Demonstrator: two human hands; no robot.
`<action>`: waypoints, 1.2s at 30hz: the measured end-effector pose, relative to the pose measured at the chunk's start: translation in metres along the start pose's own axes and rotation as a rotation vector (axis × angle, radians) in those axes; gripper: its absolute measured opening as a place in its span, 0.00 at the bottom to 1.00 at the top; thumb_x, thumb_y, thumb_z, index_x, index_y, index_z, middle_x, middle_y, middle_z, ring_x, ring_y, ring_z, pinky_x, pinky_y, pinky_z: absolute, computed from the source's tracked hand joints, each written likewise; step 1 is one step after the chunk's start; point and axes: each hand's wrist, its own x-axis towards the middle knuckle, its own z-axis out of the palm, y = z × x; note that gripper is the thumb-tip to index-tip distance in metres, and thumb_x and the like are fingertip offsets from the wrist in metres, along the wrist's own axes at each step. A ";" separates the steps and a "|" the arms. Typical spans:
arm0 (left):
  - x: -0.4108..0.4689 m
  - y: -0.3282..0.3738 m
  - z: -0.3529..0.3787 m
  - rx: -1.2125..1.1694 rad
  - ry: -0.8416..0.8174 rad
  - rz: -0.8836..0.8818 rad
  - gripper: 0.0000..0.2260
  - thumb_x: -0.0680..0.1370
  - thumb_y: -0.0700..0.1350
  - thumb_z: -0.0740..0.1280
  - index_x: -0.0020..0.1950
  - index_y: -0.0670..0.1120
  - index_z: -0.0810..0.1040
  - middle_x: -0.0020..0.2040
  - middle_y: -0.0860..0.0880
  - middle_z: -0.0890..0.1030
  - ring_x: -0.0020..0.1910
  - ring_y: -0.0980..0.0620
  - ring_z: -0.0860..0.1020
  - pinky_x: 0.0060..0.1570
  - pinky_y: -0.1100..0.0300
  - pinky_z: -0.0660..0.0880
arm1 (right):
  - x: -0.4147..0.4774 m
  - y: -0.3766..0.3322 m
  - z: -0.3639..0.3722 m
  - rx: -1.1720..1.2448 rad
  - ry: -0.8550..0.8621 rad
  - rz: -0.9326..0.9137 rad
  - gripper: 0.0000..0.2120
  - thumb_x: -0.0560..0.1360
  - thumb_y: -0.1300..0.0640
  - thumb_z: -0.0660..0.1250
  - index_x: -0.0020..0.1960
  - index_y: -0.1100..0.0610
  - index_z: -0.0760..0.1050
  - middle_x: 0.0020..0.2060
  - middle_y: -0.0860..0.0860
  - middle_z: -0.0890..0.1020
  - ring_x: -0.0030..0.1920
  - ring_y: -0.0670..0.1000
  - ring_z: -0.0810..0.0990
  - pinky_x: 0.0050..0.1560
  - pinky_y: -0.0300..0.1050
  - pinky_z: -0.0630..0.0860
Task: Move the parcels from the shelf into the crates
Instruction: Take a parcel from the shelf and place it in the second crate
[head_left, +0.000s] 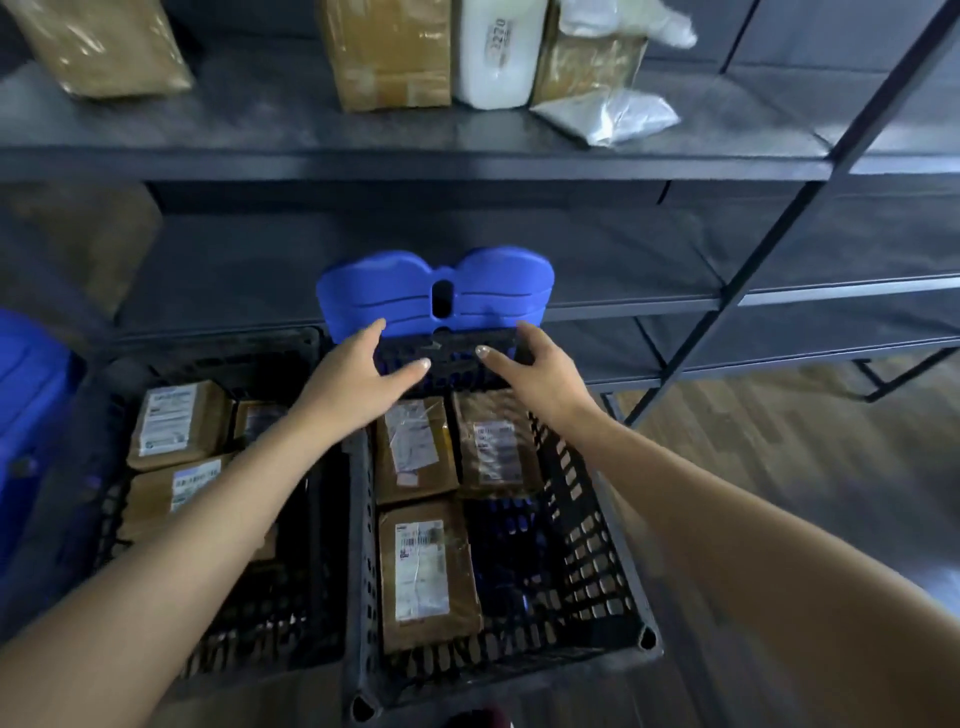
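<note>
Both hands, left hand (358, 376) and right hand (535, 364), rest fingers spread on the right crate's (587, 545) far rim at centre frame, gripping no parcel, apparently steadying it.

Matt dark shelf, perforated plastic crates, taped brown parcels

The shelf (363, 130) boards look matt grey and faintly textured on a dark metal frame (769, 228). Both crates (587, 551) are black perforated plastic, behind them a smooth, slightly glossy blue plastic panel (395, 291). The parcels (426, 571) are brown paper or card under shiny tape, with white paper labels. A white bag (608, 111) looks like crinkled glossy plastic. The floor (779, 441) is wood-grained.
</note>
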 end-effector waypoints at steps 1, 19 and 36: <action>0.007 0.008 -0.012 0.013 0.033 0.022 0.37 0.74 0.60 0.67 0.77 0.46 0.58 0.76 0.48 0.61 0.73 0.49 0.62 0.64 0.59 0.61 | 0.004 -0.011 -0.008 -0.003 0.023 -0.021 0.40 0.71 0.39 0.70 0.76 0.52 0.60 0.69 0.47 0.73 0.65 0.46 0.74 0.56 0.37 0.68; 0.167 0.104 -0.123 -0.006 0.253 0.057 0.38 0.73 0.62 0.66 0.76 0.47 0.57 0.76 0.50 0.61 0.73 0.50 0.61 0.68 0.55 0.61 | 0.183 -0.158 -0.086 0.057 0.083 -0.258 0.41 0.71 0.38 0.70 0.76 0.55 0.61 0.72 0.51 0.70 0.70 0.50 0.69 0.65 0.43 0.68; 0.325 0.086 -0.184 0.050 0.363 -0.001 0.41 0.72 0.63 0.67 0.77 0.45 0.56 0.76 0.48 0.60 0.74 0.48 0.60 0.70 0.53 0.61 | 0.333 -0.248 -0.048 0.060 0.059 -0.405 0.26 0.73 0.44 0.71 0.66 0.53 0.72 0.58 0.45 0.80 0.57 0.45 0.78 0.53 0.39 0.74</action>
